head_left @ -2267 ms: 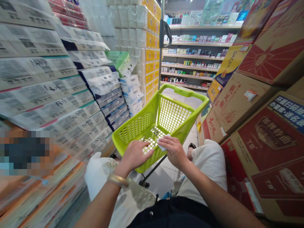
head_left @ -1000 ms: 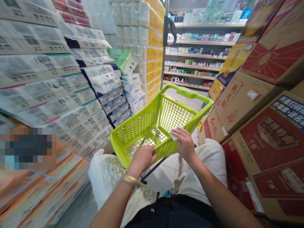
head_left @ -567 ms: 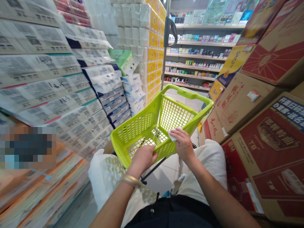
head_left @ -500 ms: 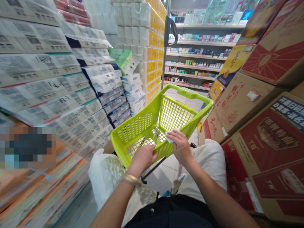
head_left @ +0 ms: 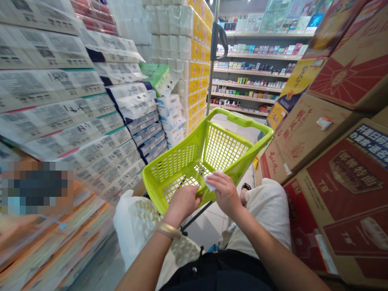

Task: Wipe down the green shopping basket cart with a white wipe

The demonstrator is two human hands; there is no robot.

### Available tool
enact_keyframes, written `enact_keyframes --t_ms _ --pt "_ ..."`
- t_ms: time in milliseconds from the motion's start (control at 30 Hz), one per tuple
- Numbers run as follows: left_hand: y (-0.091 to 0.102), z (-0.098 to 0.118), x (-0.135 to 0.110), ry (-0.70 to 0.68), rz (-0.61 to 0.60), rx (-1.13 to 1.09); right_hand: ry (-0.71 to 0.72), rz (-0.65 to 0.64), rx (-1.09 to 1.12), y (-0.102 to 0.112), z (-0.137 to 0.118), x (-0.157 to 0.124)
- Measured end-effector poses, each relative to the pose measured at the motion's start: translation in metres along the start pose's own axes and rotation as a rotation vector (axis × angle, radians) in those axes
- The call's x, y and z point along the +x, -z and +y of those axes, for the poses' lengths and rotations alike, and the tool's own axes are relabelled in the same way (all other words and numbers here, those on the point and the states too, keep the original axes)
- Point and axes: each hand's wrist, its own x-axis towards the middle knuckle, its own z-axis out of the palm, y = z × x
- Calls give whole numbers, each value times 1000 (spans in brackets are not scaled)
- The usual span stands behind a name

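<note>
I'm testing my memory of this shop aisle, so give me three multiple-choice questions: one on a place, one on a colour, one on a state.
1. Where is the white tissue?
A. On the floor
B. In the right hand
C. On a carton

2. What colour is the shopping basket?
A. Red
B. White
C. Lime green

3. What is the left hand doing?
A. Gripping the basket rim
B. Holding a carton
C. Hanging free

1: B, the right hand has it at the rim.
2: C, its mesh walls show lime green.
3: A, its fingers wrap the near rim.
</note>
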Motion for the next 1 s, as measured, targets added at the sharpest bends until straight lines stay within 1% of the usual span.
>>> enact_keyframes --t_ms 67,133,267,300,367,500,567,633,700,767,833,933,1000 --pt "0 0 0 4 -3 -3 79 -73 63 -6 -11 -3" --pt "1 -1 -1 -2 -6 -3 87 -78 72 -4 -8 -3" --pt "1 -1 -1 2 -12 -2 -42 45 -36 11 21 6" --pt "1 -1 0 8 -15 2 -74 68 -55 13 25 7" --pt "0 -1 0 9 -16 9 -89 77 -55 11 24 6" --pt "-1 -1 1 -9 9 3 54 -59 52 0 1 -1" --pt "-1 -2 0 -16 15 0 93 -86 76 1 0 -1" --pt "-1 -3 0 -15 9 6 60 -40 49 7 10 4" --pt "-2 -3 1 -7 2 18 -19 28 -2 13 22 8" --pt "-2 -3 1 -5 3 29 -81 71 -35 15 26 10" --pt "-3 -2 2 -11 10 30 -68 54 -19 9 18 7" --pt "-2 -2 1 -3 18 19 40 -57 65 -3 -3 0" --pt "-1 -2 0 3 11 8 81 -99 94 -5 -6 -1"
